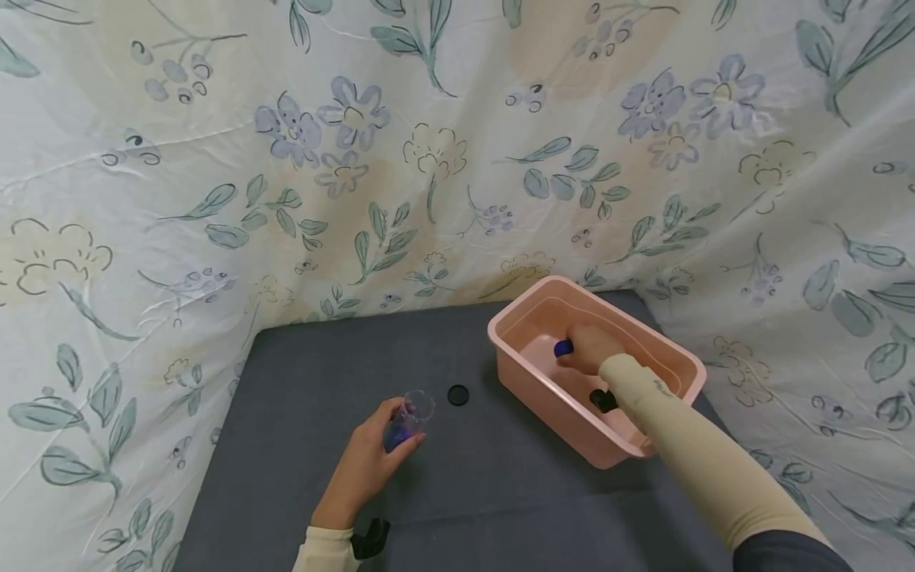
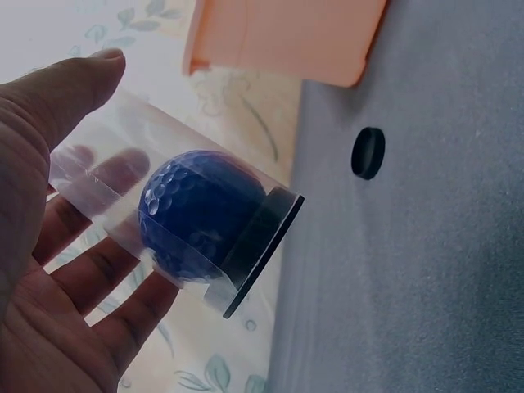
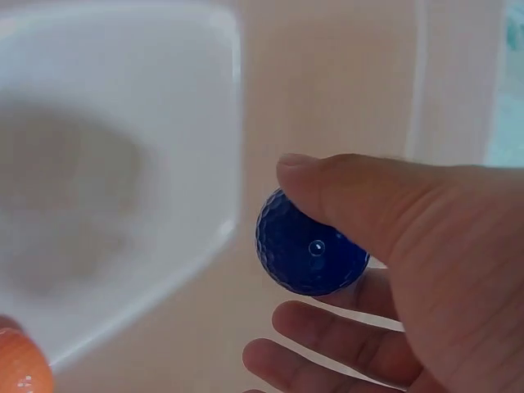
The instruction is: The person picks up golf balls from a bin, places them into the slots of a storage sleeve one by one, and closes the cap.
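My left hand point(image 1: 364, 469) holds a clear plastic tube point(image 1: 422, 403) above the table, the thumb on one side and fingers on the other. Inside the tube a dark blue golf ball point(image 2: 201, 217) sits against the black cap point(image 2: 266, 250) that closes its lower end. The other end is covered by the hand in the left wrist view. Within the pink plastic tub point(image 1: 539, 405), my right hand point(image 1: 593, 349) pinches a second blue golf ball point(image 3: 307, 254) between thumb and fingers. An orange ball point(image 3: 23, 364) shows partly at the corner of the right wrist view.
A loose round black cap point(image 1: 458, 395) lies on the dark grey tablecloth point(image 1: 322, 373), between the left hand and the tub. Floral fabric point(image 1: 429, 199) hangs behind and beside the table. The tub stands at the table's right side, its walls around the right hand.
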A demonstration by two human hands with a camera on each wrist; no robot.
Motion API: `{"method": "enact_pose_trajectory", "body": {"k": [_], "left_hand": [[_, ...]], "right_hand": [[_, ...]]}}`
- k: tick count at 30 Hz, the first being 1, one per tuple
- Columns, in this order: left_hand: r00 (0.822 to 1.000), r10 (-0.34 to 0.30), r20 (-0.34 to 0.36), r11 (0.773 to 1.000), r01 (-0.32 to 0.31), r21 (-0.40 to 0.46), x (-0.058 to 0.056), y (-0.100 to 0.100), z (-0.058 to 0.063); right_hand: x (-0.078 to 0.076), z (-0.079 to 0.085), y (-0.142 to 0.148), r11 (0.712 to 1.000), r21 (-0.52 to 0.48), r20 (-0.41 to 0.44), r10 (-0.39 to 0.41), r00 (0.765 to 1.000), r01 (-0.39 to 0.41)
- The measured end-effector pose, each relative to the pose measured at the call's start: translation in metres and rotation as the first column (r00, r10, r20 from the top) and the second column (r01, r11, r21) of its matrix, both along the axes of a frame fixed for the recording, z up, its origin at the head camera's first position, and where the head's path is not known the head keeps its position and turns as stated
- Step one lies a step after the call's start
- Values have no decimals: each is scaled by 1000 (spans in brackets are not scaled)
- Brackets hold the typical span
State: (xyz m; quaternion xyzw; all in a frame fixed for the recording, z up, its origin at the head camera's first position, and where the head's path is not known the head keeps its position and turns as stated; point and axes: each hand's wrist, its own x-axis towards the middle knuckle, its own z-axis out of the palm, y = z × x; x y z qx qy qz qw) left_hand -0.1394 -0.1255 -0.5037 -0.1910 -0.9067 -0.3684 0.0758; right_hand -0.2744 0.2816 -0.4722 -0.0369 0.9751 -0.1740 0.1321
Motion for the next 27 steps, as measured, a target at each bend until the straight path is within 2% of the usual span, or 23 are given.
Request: {"method": "enact_pose_trajectory", "body": {"k": [6, 11, 17, 27], "left_hand": [[1000, 13, 21, 1000, -13, 4, 1, 2, 1], [1000, 16, 21, 1000, -16, 9, 1, 3, 2], [1000, 10, 14, 1000, -10, 11, 1, 2, 2], [1000, 1, 27, 1000, -2, 17, 0, 3, 2]], "right_hand": [[7, 12, -7, 999, 44, -39, 11, 999, -9], [14, 24, -16, 999, -14, -133, 49, 990, -51], [22, 37, -27, 990, -78, -258, 97, 961, -121], [34, 59, -52, 988, -109, -287, 74, 955, -109]]}}
